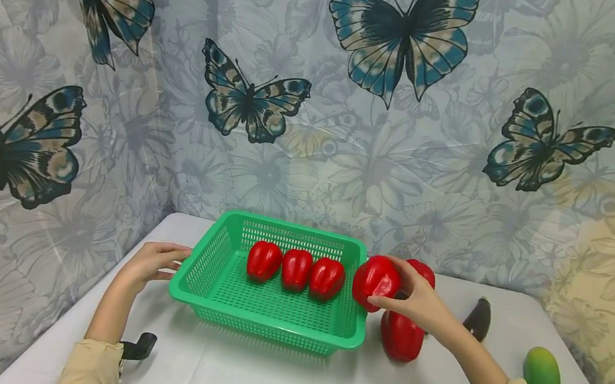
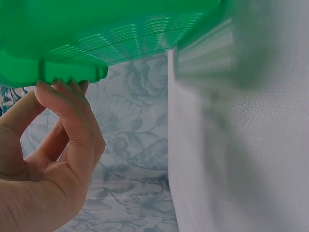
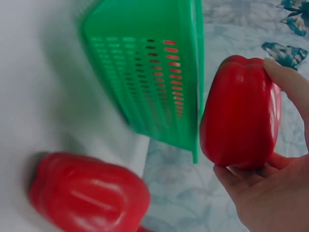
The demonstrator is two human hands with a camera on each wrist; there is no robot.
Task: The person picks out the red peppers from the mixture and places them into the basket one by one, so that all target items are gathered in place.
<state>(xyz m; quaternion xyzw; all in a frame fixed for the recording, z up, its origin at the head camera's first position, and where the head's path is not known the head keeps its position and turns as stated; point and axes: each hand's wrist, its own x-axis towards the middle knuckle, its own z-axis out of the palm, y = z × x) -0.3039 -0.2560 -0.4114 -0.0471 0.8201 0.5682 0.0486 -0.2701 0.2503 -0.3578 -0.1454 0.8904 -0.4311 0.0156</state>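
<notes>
In the head view, my right hand (image 1: pixel 414 296) holds a red bell pepper (image 1: pixel 376 283) at the right rim of a green plastic basket (image 1: pixel 262 327). The right wrist view shows this pepper (image 3: pixel 240 113) between the thumb on one end and fingers at the other, beside the basket's slotted wall (image 3: pixel 145 82). Three more red bell peppers (image 1: pixel 296 270) sit in a row inside the basket. At its left rim, my left hand (image 1: pixel 151 263) touches the edge with its fingertips; the left wrist view has these loosely bent fingers (image 2: pixel 79 128) right under the rim.
Another red bell pepper (image 1: pixel 402 336) lies on the white table (image 1: pixel 229 381) right of the basket, with one more (image 1: pixel 424 272) partly behind my right hand. Farther right are an eggplant (image 1: pixel 479 318) and a long green vegetable (image 1: pixel 543 380). Butterfly-patterned cloth (image 1: pixel 346 178) hangs behind.
</notes>
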